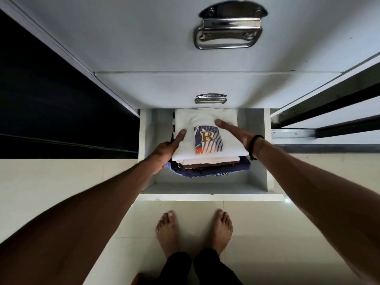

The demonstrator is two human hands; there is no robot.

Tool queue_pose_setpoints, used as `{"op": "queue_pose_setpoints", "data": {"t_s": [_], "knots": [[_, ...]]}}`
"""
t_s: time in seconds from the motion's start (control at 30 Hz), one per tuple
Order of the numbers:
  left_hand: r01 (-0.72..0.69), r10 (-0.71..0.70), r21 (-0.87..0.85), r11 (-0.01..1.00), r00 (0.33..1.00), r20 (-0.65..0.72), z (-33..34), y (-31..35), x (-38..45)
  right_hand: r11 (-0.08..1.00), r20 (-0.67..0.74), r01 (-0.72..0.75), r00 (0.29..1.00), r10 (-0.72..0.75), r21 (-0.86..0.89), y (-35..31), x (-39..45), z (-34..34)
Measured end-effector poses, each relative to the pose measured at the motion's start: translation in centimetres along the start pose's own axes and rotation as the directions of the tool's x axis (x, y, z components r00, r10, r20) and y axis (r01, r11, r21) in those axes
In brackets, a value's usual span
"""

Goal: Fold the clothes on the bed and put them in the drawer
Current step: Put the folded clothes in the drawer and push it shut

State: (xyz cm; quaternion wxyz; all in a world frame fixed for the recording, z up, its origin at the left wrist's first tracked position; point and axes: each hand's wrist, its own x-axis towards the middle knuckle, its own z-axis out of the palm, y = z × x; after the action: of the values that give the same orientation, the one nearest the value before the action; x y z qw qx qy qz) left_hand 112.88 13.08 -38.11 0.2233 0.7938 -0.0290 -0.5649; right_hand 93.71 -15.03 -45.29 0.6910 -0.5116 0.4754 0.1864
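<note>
A folded white shirt [197, 120] with a striped print and a letter R lies on top of a stack of folded clothes [205, 171] inside the open bottom drawer [207, 196]. My left hand [166, 149] grips the shirt's left edge, thumb on top and fingers hidden below. At the shirt's right edge my right hand [238, 133] holds it the same way, thumb lying on the cloth. A black band circles my right wrist. The bed is out of view.
Two shut white drawers with metal handles [228, 31] sit above the open one. A dark panel [51, 99] stands to the left, dark rails [329, 112] to the right. My bare feet [194, 229] stand on pale floor tiles in front of the drawer.
</note>
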Motion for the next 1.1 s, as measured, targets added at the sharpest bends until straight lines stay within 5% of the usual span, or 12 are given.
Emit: {"op": "queue_pose_setpoints", "data": {"t_s": [0.1, 0.23, 0.33, 0.47, 0.57, 0.67, 0.73, 0.83, 0.9, 0.97, 1.1], "knots": [[-0.061, 0.066, 0.164, 0.985, 0.998, -0.024, 1.8, 1.0, -0.1, 0.999, -0.056, 0.039, 0.998, -0.041, -0.032, -2.7, -2.6, 1.9], [-0.046, 0.043, 0.108, 0.993, 0.998, 0.037, 4.2, -1.8, 1.8, 0.988, -0.106, 0.151, 0.983, -0.148, 0.021, -0.3, -3.4, 2.6], [-0.089, 0.09, 0.009, 0.996, 0.992, -0.085, 6.6, -1.8, 1.9, 0.984, -0.239, 0.176, 0.954, -0.18, -0.036, 1.3, -2.6, 2.2], [-0.122, 0.194, 0.214, 0.969, 0.913, -0.358, 8.4, -0.5, 0.1, 0.988, -0.309, 0.112, 0.941, -0.141, -0.109, 1.3, -2.9, 2.7], [-0.239, 0.389, 0.364, 0.9, 0.816, -0.427, 9.3, 0.2, -4.4, 0.982, -0.451, -0.005, 0.889, -0.083, -0.191, 1.9, -5.7, 4.1], [-0.509, 0.67, 0.532, 0.677, 0.725, -0.159, 9.5, -0.7, -8.3, 0.969, -0.571, -0.019, 0.811, -0.13, -0.248, 2.1, -11.4, 6.4], [-0.638, 0.769, 0.608, 0.473, 0.636, 0.069, 9.8, -1.6, -10.1, 0.963, -0.689, 0.098, 0.68, -0.25, -0.253, 2.3, -16.5, 8.5], [-0.65, 0.786, 0.702, 0.291, 0.581, 0.212, 10.5, -2.3, -11.1, 0.984, -0.828, 0.154, 0.537, -0.16, -0.09, 5.3, -21.8, 11.3], [-0.593, 0.76, 0.738, 0.322, 0.627, 0.172, 10.7, -2.5, -11.6, 0.987, -0.804, 0.005, 0.581, 0.126, 0.158, 9.4, -22.3, 13.3], [-0.546, 0.755, 0.753, 0.368, 0.648, 0.101, 11.3, -2.9, -12.0, 0.903, -0.595, -0.081, 0.726, 0.344, 0.422, 13.1, -21.0, 15.4], [-0.538, 0.77, 0.715, 0.447, 0.639, -0.001, 12.2, -3.6, -12.4, 0.589, -0.195, -0.053, 0.916, 0.35, 0.806, 15.7, -16.2, 17.5]]}}
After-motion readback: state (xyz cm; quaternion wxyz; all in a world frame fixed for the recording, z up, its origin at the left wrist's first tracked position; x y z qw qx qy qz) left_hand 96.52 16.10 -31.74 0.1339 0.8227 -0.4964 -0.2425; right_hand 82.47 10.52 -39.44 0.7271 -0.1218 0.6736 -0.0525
